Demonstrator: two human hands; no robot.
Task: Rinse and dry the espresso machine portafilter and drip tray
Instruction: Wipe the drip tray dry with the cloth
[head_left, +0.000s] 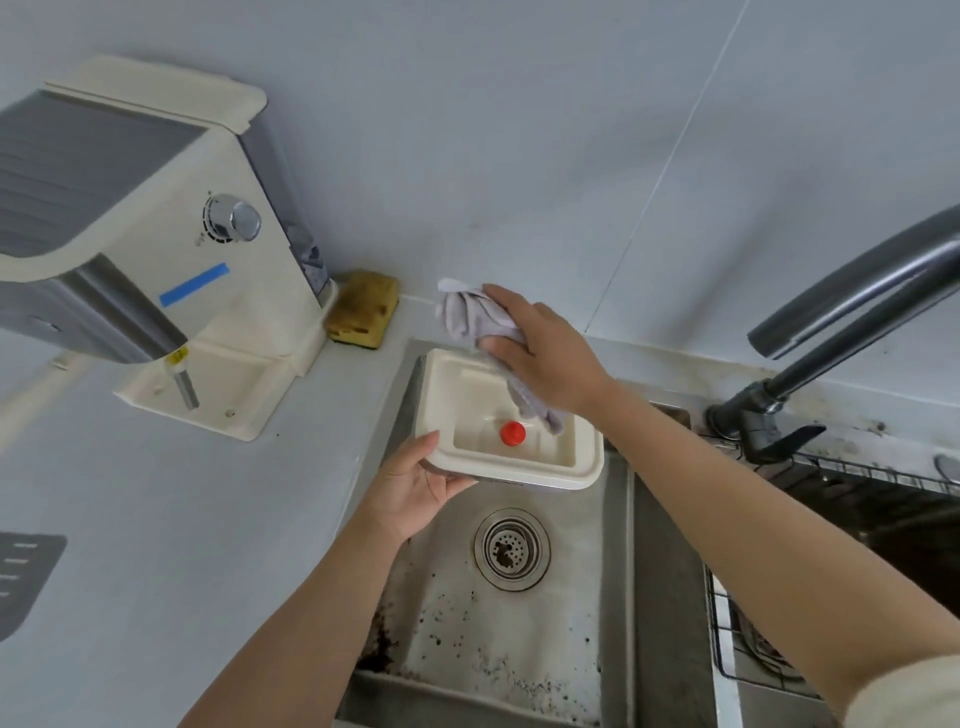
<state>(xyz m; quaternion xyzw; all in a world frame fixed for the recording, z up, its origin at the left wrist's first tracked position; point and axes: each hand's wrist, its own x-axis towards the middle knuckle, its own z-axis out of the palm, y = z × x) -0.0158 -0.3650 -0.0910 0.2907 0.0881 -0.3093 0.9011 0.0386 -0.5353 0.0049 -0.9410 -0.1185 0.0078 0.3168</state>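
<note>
My left hand (415, 480) grips the near left corner of the cream drip tray (467, 415), holding it over the steel sink (519, 649). A red float (512, 433) sits inside the tray. My right hand (540, 348) holds a crumpled pale grey cloth (472, 317) at the tray's far right rim, with one end of the cloth hanging into the tray. The cream espresso machine (156, 234) stands on the counter at the left, its base bare where the tray fits. No portafilter is in sight.
A yellow sponge (363, 309) lies against the wall beside the machine. A dark tap (852, 296) arches in from the right. The sink floor has a drain strainer (511, 548) and dark coffee specks. A wire rack (753, 649) sits at the right, a dark mat (26, 577) at the left.
</note>
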